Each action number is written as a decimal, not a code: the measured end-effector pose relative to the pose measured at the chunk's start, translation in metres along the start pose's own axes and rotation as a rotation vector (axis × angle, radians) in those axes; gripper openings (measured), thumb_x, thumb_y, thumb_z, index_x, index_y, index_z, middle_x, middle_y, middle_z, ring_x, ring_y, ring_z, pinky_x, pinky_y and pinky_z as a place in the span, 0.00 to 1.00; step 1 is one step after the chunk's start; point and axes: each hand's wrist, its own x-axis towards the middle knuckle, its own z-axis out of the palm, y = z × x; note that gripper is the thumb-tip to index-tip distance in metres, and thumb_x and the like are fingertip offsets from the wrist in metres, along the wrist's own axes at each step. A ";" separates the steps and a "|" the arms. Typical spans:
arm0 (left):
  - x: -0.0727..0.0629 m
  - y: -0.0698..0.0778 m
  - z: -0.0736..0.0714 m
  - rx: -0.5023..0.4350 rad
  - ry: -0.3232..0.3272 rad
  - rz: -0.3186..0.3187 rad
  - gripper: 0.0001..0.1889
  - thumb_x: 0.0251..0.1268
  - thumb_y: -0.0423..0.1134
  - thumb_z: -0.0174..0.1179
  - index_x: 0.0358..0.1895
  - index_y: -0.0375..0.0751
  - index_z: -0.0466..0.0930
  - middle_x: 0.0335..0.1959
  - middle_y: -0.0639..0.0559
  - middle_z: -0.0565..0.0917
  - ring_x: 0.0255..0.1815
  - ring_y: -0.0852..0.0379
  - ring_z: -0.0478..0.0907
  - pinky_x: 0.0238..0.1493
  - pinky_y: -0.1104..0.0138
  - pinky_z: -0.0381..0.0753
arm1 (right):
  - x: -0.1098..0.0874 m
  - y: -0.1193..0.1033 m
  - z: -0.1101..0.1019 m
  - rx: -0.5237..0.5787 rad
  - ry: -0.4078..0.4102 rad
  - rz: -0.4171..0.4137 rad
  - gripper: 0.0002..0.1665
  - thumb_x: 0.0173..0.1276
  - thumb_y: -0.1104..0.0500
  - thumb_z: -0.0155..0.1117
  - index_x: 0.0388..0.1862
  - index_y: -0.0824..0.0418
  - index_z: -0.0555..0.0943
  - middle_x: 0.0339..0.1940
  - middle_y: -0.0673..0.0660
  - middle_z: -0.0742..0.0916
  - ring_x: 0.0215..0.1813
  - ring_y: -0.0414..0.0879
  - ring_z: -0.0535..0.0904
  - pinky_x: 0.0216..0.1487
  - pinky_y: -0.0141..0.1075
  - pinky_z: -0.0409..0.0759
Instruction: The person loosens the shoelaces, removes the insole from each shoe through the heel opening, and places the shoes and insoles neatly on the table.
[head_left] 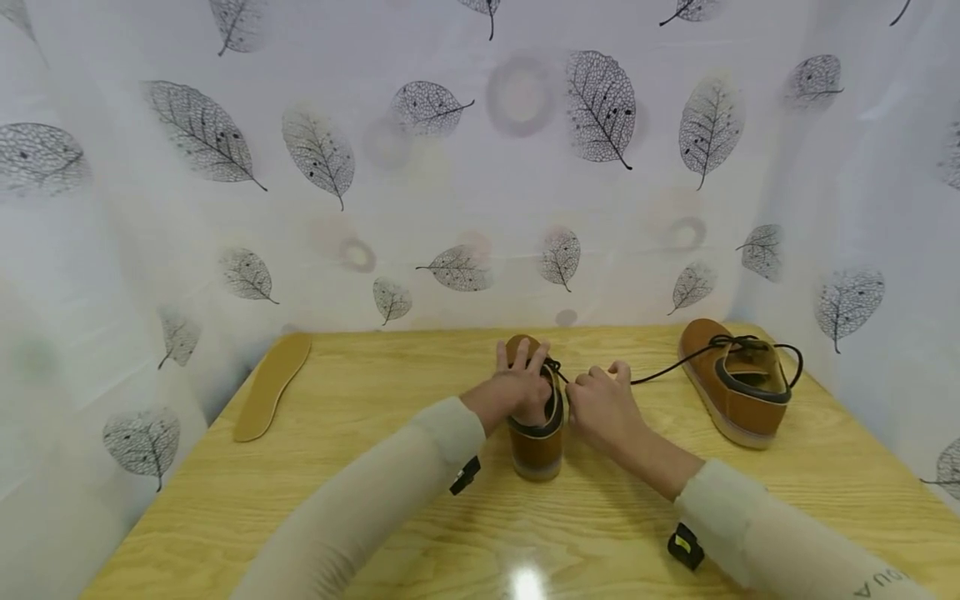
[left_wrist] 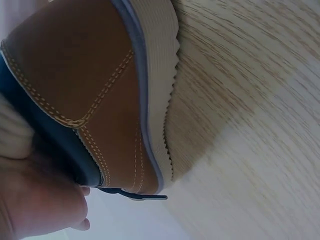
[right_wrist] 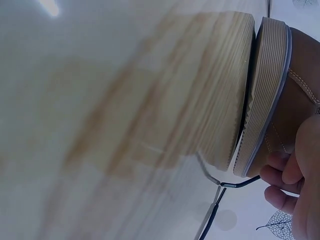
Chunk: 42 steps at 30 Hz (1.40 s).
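A brown shoe [head_left: 537, 454] with a dark collar and pale ridged sole stands in the middle of the table, heel toward me. My left hand [head_left: 521, 392] lies over its opening, fingers spread and straight toward the toe; the thumb side is partly hidden. In the left wrist view that hand [left_wrist: 45, 200] is at the dark collar. At the shoe's right side, my right hand [head_left: 603, 408] has curled fingers and pinches the black shoelace [head_left: 562, 377] near the laced front. A free piece of lace [right_wrist: 240, 183] shows beside those fingers in the right wrist view.
A second brown shoe [head_left: 738, 387] stands at the right, its black lace [head_left: 667, 372] stretching left toward my right hand. A tan insole [head_left: 273, 387] lies at the far left. Behind the wooden table [head_left: 375, 517] hangs a leaf-patterned curtain [head_left: 480, 192].
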 end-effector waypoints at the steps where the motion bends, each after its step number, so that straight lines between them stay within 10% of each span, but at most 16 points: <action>1: 0.000 0.000 0.000 0.004 -0.002 -0.003 0.23 0.71 0.58 0.53 0.66 0.59 0.76 0.83 0.54 0.27 0.82 0.43 0.22 0.75 0.39 0.25 | 0.000 0.000 0.000 0.002 -0.005 0.000 0.06 0.55 0.65 0.65 0.20 0.58 0.80 0.22 0.52 0.83 0.27 0.48 0.72 0.50 0.58 0.63; 30: 0.003 0.007 -0.006 0.132 -0.053 -0.019 0.26 0.72 0.63 0.49 0.70 0.66 0.71 0.83 0.53 0.30 0.83 0.43 0.26 0.76 0.40 0.32 | 0.003 0.000 -0.002 0.007 -0.047 0.031 0.09 0.57 0.64 0.63 0.18 0.57 0.78 0.20 0.51 0.80 0.27 0.47 0.71 0.50 0.58 0.63; 42: 0.037 -0.002 0.006 0.045 -0.095 0.050 0.23 0.71 0.56 0.54 0.66 0.59 0.76 0.83 0.48 0.33 0.82 0.39 0.24 0.74 0.36 0.29 | 0.001 -0.001 -0.002 0.010 -0.045 0.027 0.09 0.58 0.63 0.63 0.19 0.57 0.79 0.20 0.51 0.82 0.27 0.47 0.71 0.52 0.59 0.63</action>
